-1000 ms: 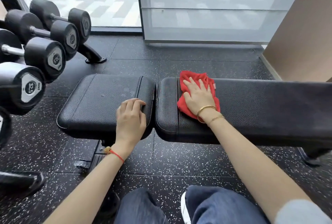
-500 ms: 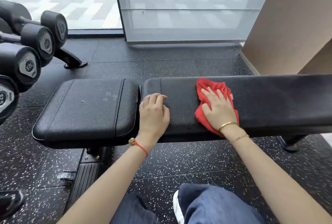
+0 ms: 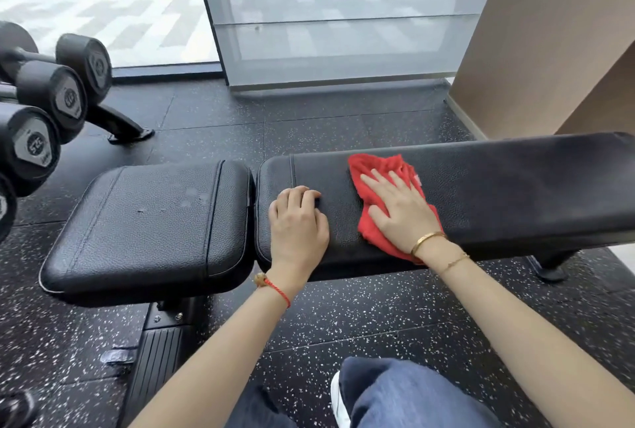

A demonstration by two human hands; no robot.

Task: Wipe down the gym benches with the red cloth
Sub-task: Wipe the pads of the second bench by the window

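Red cloth (image 3: pixel 372 183) lies crumpled on the long black back pad (image 3: pixel 515 187) of a gym bench, flattened under a person's right hand (image 3: pixel 400 211), whose straight, spread fingers press it down; most of the cloth's middle is hidden beneath the palm, and its near corner hangs just over the pad's near edge by the wrist. The left hand (image 3: pixel 298 225) rests on the same pad near its left end, fingers curled under so the tips cannot be seen; it holds nothing. A narrow gap separates this pad from the shorter seat pad (image 3: pixel 147 225) to the left, where faint marks show on the leather. The back pad runs off the right edge of the view. At far left, black dumbbells (image 3: pixel 51 98) sit on a rack, cut off by the frame, their printed weights too blurred to read. Below, the bench frame (image 3: pixel 154 359) stands on speckled black floor (image 3: pixel 378 317). Blue-trousered knees and a white shoe edge show at the bottom.
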